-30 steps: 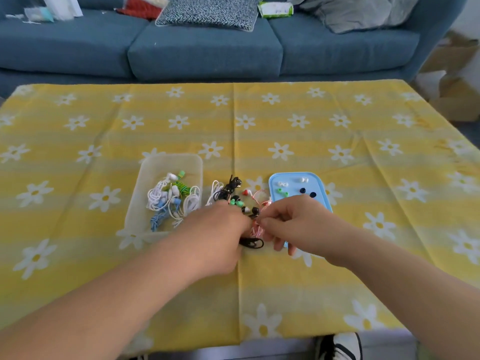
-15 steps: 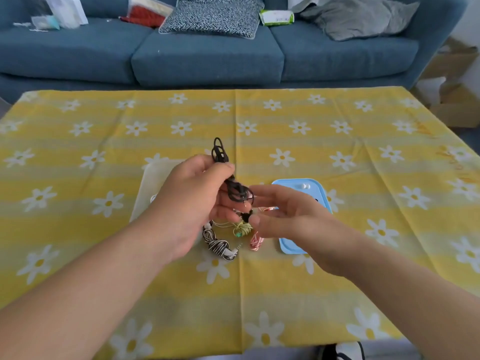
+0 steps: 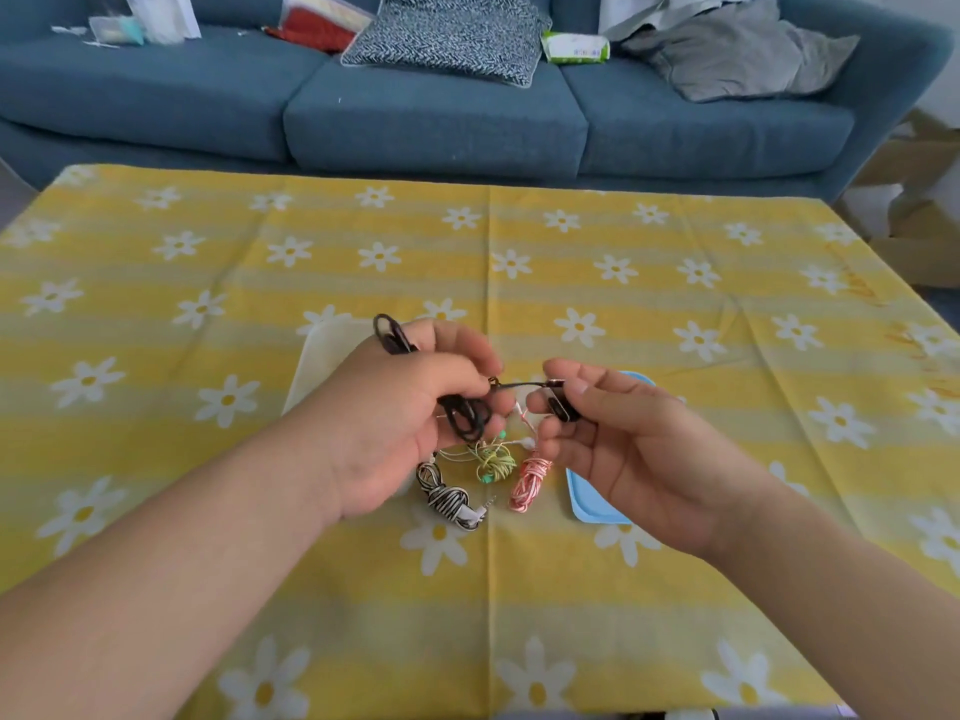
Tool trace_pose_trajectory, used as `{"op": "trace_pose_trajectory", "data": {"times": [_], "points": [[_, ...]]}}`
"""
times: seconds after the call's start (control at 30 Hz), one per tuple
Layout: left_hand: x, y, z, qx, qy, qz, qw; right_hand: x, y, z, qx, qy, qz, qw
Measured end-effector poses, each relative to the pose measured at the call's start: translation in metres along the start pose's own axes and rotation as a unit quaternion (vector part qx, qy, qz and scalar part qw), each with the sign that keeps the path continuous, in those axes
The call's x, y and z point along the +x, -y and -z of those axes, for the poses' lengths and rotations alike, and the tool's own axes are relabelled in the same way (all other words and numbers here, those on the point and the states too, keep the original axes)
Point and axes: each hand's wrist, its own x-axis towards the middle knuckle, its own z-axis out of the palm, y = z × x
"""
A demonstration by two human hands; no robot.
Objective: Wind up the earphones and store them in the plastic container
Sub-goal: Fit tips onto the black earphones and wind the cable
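Above the yellow tablecloth (image 3: 519, 283), left hand (image 3: 400, 418) gripping coiled black earphones (image 3: 464, 419), right hand (image 3: 634, 449) pinching their loose end

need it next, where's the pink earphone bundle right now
In the head view the pink earphone bundle lies on the tablecloth, between the green bundle on its left and the blue tray on its right.

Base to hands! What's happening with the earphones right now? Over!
Left hand grips bundled black earphone cord. Right hand pinches its free end. Translucent plastic container partly hidden behind left hand; nothing seen blocking.
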Motion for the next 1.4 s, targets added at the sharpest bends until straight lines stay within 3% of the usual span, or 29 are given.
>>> {"op": "trace_pose_trajectory", "data": {"times": [0.17,0.27,0.43,0.6,0.77,0.93,1.17,1.4], "points": [[-0.005,0.014,-0.007,0.219,0.030,-0.024,0.975,-0.001,-0.004,0.005,-0.104,-0.017,-0.004,0.994],[-0.004,0.022,-0.009,0.328,0.022,-0.112,0.938,-0.003,-0.003,0.008,-0.122,-0.020,-0.012,0.992],[0.003,0.029,-0.007,0.389,0.043,-0.155,0.907,-0.010,-0.002,0.011,-0.127,-0.013,-0.051,0.991],[0.007,0.037,-0.009,0.391,0.038,-0.133,0.910,-0.017,0.001,0.014,-0.134,0.006,-0.071,0.988],[0.009,0.042,-0.009,0.393,0.044,-0.148,0.906,-0.025,0.000,0.018,-0.114,-0.024,-0.069,0.991],[0.007,0.043,-0.014,0.306,0.012,-0.125,0.944,-0.027,-0.002,0.021,-0.225,-0.069,-0.038,0.971],[0.006,0.045,-0.021,0.188,0.006,-0.078,0.979,-0.025,0.002,0.023,-0.192,-0.106,-0.014,0.976],[0.001,0.049,-0.028,0.145,-0.004,-0.060,0.988,-0.026,-0.001,0.019,-0.144,-0.081,-0.011,0.986]]}}
